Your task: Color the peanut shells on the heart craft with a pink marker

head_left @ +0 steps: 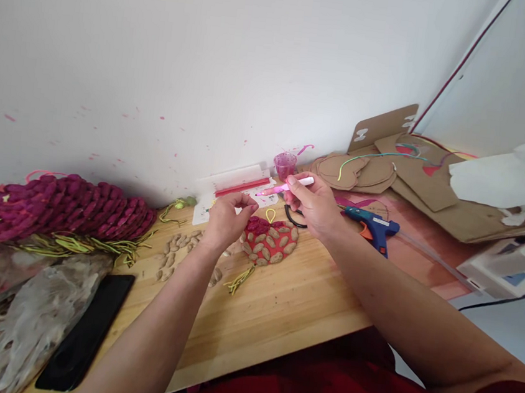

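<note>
My right hand (315, 205) grips a pink marker pen (286, 188), tip pointing left toward my left hand. My left hand (227, 218) is closed in a pinch just beyond the pen tip, likely on a peanut shell, too small to be sure. Below both hands lies a red heart-shaped craft piece (269, 241) covered with peanut shells, with a yellow loop at its top. Loose peanut shells (174, 253) are scattered on the wooden table (278, 311) left of it.
A blue glue gun (372, 225) lies right of my right hand. A pink cup (285, 163) stands by the wall. Magenta craft pieces (68, 207) pile at left, with a black phone (89, 328), plastic bags (20, 315), cardboard cutouts (387, 172) and white tissue (512, 179).
</note>
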Available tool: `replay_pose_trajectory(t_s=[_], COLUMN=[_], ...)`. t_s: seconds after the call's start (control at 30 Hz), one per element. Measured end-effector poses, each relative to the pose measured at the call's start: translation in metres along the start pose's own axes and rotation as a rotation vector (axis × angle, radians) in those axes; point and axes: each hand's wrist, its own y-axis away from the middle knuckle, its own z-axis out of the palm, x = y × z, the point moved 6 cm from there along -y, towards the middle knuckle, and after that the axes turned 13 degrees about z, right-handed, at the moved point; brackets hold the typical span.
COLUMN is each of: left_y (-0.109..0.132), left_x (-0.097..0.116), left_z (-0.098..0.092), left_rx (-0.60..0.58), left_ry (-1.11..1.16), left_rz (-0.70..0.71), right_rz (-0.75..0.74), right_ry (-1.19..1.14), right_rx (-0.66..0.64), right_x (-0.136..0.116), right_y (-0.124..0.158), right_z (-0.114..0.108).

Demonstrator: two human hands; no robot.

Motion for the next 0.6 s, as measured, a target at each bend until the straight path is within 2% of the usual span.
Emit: replay_pose_trajectory(t_s=[0.27,0.47,0.6], left_y=[-0.001,0.001,0.009], left_x=[-0.001,0.007,0.009], left_z=[-0.018,-0.037,-0.051], left_rx=[0.049,0.116,0.141], left_ry=[0.062,0.127,0.178], left_rz=[0.016,0.015,0.005], right_rz=[0.101,0.194,0.183], right_ry=[0.039,0.172,0.184], right_rx=[0.153,0.086,0.091], right_x=[0.008,0.019,0.019], right_y=[-0.004,-0.005,-0.004], right_z=[-0.010,-0.007,-0.006])
